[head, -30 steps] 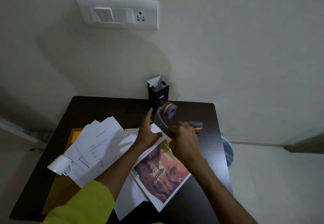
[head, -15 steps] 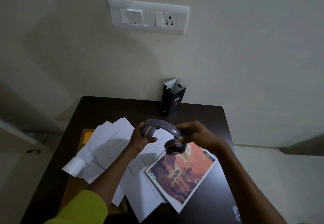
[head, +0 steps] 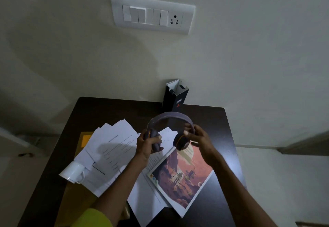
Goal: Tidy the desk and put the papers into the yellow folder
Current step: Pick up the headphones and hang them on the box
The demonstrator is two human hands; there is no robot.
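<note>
Grey headphones with orange rings (head: pixel 170 118) are held up over the middle of the dark desk (head: pixel 110 109). My left hand (head: pixel 148 145) grips the left ear cup and my right hand (head: pixel 199 137) grips the right ear cup. Below them several white printed papers (head: pixel 110 148) lie fanned out across the desk. A colour print of a reddish landscape (head: pixel 181 175) lies on top at the right. The yellow folder (head: pixel 85 140) lies under the papers at the left, mostly hidden.
A white mug (head: pixel 73 172) lies tipped on the papers at the left. An open black box (head: pixel 175 96) stands at the desk's back edge against the wall. A switch panel (head: pixel 151 14) is on the wall above.
Both hands lifted the headphones off the desk's right side, brought them to the middle and spread the ear cups apart. The camera view has tilted and come closer.
</note>
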